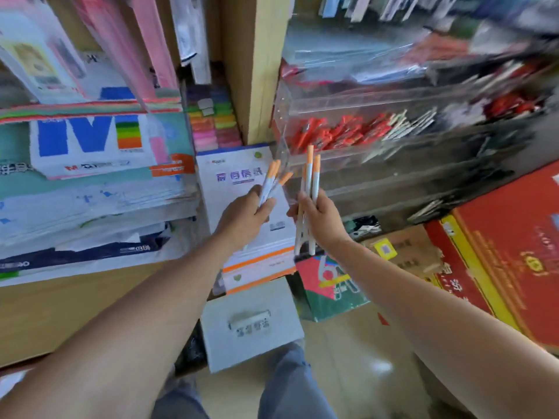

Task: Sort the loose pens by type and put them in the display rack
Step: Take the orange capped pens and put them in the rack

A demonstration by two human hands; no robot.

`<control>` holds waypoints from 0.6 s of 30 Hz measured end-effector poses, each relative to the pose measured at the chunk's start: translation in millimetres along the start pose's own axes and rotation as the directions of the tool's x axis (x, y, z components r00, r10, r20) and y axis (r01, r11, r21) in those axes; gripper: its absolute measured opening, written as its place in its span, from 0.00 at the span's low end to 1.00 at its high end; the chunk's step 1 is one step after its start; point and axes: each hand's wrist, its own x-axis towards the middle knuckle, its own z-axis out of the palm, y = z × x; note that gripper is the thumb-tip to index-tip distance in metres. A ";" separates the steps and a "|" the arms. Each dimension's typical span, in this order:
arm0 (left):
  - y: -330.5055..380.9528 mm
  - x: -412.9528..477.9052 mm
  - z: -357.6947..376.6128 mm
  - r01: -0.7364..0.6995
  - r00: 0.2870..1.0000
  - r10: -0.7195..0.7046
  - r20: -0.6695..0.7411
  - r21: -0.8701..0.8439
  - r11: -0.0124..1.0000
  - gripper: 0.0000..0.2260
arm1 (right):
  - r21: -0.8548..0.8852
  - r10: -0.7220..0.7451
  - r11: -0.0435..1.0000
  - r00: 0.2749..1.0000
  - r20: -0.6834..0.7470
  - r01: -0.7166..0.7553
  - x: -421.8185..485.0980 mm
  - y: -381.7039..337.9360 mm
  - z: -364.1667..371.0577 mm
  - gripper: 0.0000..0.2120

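My left hand (246,214) grips a small bunch of white pens with orange caps (273,176), caps pointing up and to the right. My right hand (320,217) holds another bunch of the same orange-capped pens (311,173) upright, their lower ends sticking out below the fist. Both hands are in front of the left end of a clear acrylic display rack (357,101). One tier of the rack holds red pens (338,133) and white pens (408,122). The rack's right part is blurred.
A wooden shelf post (257,71) stands left of the rack. Stacked paper packs (90,176) and notepads (242,182) fill the left shelves. Red cartons (508,252) and a brown cardboard box (405,249) sit at the right. A grey metal box (251,322) stands on the floor below.
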 end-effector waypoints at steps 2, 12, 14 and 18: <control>14.8 8.6 22.4 0.020 1.000 -0.021 0.004 0.024 0.999 0.11 | -0.069 0.032 0.997 0.999 0.001 -0.032 13.3 12.6 -30.0 0.14; 33.1 19.8 69.8 0.039 0.999 -0.043 0.013 0.227 0.973 0.09 | -0.185 0.085 0.981 0.990 0.115 -0.063 56.0 38.5 -87.4 0.14; 29.8 19.8 70.2 0.034 0.999 -0.044 0.028 0.271 0.962 0.09 | -0.175 0.068 0.983 0.990 0.124 -0.045 62.1 36.5 -85.7 0.11; 16.8 18.8 67.7 0.007 1.000 -0.009 0.002 0.294 0.956 0.09 | -0.122 0.080 0.991 0.986 0.148 -0.062 71.8 31.4 -77.9 0.12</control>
